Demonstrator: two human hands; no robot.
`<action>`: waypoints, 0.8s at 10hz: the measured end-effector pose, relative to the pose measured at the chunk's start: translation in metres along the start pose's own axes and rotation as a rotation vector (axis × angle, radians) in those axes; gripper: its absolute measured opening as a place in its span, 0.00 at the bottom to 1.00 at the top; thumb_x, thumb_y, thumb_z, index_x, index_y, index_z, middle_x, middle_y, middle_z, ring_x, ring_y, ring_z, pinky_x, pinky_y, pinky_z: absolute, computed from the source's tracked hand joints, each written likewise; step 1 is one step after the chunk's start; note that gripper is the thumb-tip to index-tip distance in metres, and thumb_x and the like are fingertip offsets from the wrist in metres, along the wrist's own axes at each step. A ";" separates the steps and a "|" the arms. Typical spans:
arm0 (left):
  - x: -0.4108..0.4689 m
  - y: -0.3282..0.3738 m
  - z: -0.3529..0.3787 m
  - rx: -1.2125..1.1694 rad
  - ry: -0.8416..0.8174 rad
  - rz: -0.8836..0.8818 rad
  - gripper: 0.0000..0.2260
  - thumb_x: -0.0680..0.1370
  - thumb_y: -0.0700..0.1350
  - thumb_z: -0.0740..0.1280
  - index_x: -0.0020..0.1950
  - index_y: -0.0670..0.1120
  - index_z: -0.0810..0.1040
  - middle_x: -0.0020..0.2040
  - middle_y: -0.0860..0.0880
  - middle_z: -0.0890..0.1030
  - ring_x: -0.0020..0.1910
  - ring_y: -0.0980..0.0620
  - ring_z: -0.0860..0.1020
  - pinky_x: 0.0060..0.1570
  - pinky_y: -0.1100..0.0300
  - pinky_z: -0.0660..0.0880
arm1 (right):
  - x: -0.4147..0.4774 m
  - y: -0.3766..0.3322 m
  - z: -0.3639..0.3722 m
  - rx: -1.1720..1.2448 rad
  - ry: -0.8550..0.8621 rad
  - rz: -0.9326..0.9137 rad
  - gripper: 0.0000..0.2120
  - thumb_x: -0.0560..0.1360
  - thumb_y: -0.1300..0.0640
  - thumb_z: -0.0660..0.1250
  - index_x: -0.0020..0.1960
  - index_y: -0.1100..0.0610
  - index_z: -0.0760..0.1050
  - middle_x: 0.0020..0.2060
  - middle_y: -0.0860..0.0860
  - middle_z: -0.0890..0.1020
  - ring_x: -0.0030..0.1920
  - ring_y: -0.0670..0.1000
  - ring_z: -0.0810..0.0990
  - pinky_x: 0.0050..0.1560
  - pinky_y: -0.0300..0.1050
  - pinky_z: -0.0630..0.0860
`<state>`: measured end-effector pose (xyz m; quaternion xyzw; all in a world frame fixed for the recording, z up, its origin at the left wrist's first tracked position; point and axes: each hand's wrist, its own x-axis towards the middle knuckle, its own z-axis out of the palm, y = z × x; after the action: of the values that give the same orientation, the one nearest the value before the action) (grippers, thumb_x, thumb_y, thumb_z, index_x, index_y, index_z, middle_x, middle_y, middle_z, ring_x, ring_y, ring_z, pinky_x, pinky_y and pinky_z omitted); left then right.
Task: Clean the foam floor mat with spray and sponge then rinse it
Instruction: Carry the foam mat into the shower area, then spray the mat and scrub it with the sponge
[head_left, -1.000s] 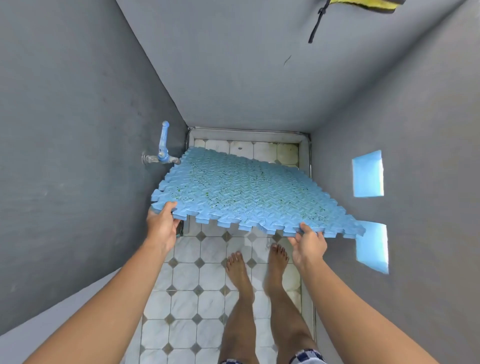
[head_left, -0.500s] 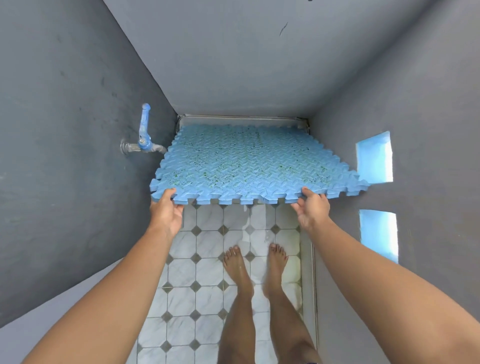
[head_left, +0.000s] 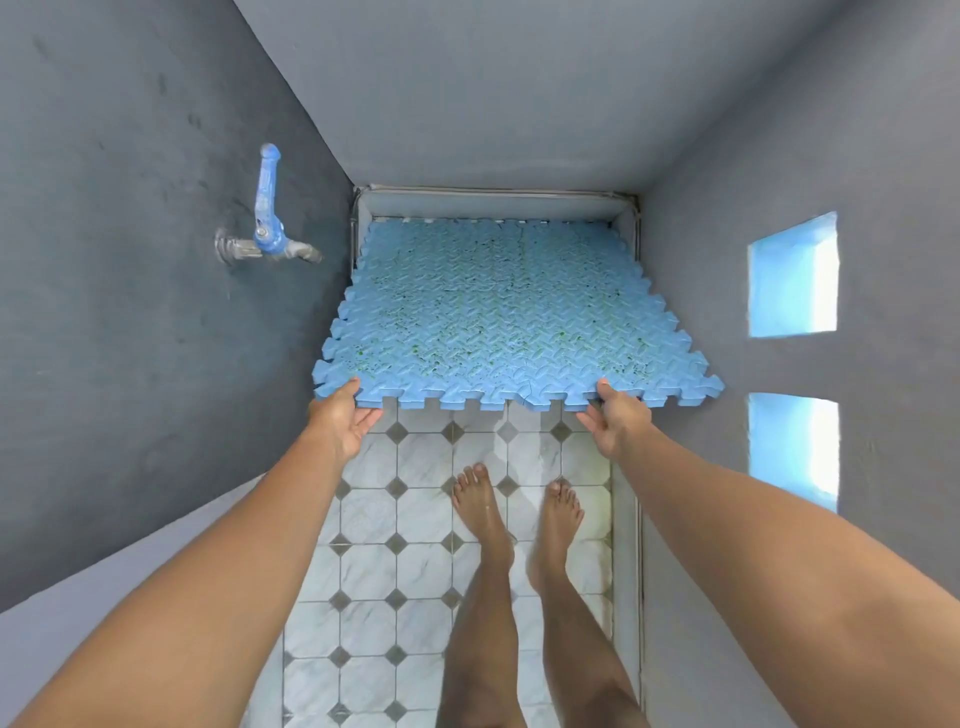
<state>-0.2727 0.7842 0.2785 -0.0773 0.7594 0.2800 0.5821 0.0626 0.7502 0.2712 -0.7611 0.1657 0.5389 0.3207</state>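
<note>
A light-blue foam floor mat (head_left: 498, 317) with jigsaw edges and green and dark specks spans the narrow stall, its far edge down by the back wall and its near edge raised. My left hand (head_left: 340, 418) grips the near left corner, thumb on top. My right hand (head_left: 615, 418) grips the near edge right of centre, also thumb on top. No spray or sponge shows.
A blue-handled tap (head_left: 267, 228) juts from the grey left wall, just left of the mat. Two lit openings (head_left: 792, 275) sit in the right wall. My bare feet (head_left: 519, 512) stand on the white tiled floor (head_left: 379, 582). Walls close in on three sides.
The mat has swung from a slant to square with the stall, its far edge dropping toward the back wall. Both hands stayed on the near edge.
</note>
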 end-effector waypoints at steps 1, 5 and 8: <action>-0.003 -0.017 -0.015 0.028 0.030 -0.074 0.16 0.85 0.44 0.64 0.73 0.42 0.73 0.69 0.39 0.79 0.60 0.45 0.83 0.58 0.52 0.79 | 0.001 0.007 -0.016 -0.070 -0.007 0.058 0.09 0.80 0.60 0.68 0.59 0.61 0.76 0.59 0.56 0.78 0.55 0.55 0.82 0.40 0.49 0.82; -0.101 0.002 0.034 0.667 -0.081 0.413 0.26 0.80 0.50 0.72 0.74 0.43 0.69 0.65 0.44 0.80 0.57 0.43 0.82 0.48 0.54 0.76 | -0.076 -0.018 -0.031 -0.179 -0.095 -0.137 0.15 0.82 0.68 0.58 0.67 0.58 0.66 0.55 0.58 0.76 0.51 0.57 0.78 0.44 0.57 0.84; -0.327 0.176 0.121 0.518 -0.281 1.103 0.10 0.79 0.41 0.73 0.57 0.49 0.75 0.47 0.54 0.82 0.40 0.64 0.79 0.49 0.67 0.73 | -0.267 -0.216 0.016 -0.330 -0.367 -0.853 0.07 0.82 0.63 0.61 0.58 0.58 0.75 0.45 0.55 0.82 0.40 0.49 0.81 0.31 0.42 0.80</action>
<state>-0.1474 0.9249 0.6206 0.5074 0.6468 0.3537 0.4461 0.0837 0.8956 0.5819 -0.6941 -0.3076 0.5037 0.4121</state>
